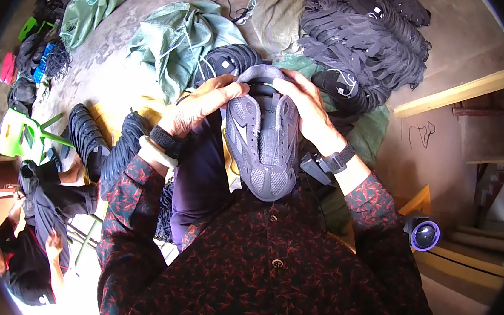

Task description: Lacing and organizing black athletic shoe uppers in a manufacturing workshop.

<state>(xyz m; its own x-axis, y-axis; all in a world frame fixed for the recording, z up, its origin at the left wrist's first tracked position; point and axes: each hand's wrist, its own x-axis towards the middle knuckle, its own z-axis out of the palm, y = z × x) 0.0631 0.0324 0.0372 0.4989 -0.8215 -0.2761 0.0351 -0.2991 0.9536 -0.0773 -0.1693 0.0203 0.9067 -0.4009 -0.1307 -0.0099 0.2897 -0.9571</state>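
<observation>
A grey mesh sports shoe upper (273, 176) is held up in front of my chest, its toe toward me and its collar facing away. No lace shows in its eyelets, and I cannot see any sole. My left hand (200, 105) grips the left side of the collar, thumb along the rim and fingers behind it. On the opposite side, my right hand (307, 106) pinches the collar edge the same way. Most of the fingertips are hidden behind the upper. Just beyond it lies a bundle of dark uppers (228, 59).
Large piles of dark uppers (361, 40) lie at the far right. Green sacking (185, 40) spreads across the floor. Nested rows of uppers (86, 133) stand to my left, near a green and white stool (22, 134). Another person (27, 261) sits at the left, handling dark cloth.
</observation>
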